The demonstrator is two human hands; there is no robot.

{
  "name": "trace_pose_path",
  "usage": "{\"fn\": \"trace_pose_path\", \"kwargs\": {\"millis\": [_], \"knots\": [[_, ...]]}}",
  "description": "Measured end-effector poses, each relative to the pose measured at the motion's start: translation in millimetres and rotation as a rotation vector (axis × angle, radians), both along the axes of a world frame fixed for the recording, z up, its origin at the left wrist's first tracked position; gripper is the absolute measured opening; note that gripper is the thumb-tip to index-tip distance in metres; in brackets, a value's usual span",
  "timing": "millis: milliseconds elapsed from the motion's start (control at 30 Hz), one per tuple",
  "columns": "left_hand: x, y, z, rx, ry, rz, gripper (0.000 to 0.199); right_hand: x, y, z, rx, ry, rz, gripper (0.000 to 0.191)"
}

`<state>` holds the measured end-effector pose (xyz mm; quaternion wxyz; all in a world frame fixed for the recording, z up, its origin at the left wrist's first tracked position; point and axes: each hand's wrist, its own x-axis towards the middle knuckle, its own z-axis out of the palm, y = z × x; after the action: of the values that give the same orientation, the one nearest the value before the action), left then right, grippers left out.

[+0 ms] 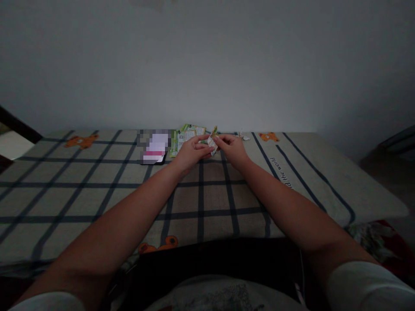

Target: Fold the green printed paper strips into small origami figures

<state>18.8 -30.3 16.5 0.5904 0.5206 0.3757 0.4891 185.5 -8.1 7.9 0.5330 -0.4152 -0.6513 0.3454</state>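
Between my two hands, above the far part of the table, is a small folded piece of printed paper point(213, 141), white with green and yellow marks. My left hand point(193, 151) pinches it from the left with fingers and thumb. From the right, my right hand point(232, 149) grips its upper edge between thumb and fingers. Just behind and left of my left hand lie green and white printed sheets point(175, 144). A small crumpled or folded paper piece point(244, 136) rests beyond my right hand; its exact shape is too small to tell.
A phone point(157, 147) with a lit, partly blurred screen lies left of the sheets. The table wears a checked cloth point(106, 194) with bear prints. A plain wall point(207, 65) rises behind it. Dark wooden furniture point(16, 125) stands at the left edge.
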Motion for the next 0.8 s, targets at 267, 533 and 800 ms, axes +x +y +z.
{"fn": "trace_pose_path", "kwargs": {"millis": [267, 533, 800], "knots": [[1.4, 0.3, -2.2, 0.084, 0.042, -0.010, 0.070, -0.2, -0.4, -1.0, 0.024, -0.005, -0.022, 0.046], [2.6, -2.5, 0.2, 0.063, 0.014, -0.025, 0.080, -0.7, 0.1, 0.3, 0.041, 0.027, -0.043, 0.044], [4.7, -5.1, 3.2, 0.038, -0.007, -0.026, 0.077, -1.0, -2.5, 3.1, 0.028, 0.070, -0.038, 0.043]]}}
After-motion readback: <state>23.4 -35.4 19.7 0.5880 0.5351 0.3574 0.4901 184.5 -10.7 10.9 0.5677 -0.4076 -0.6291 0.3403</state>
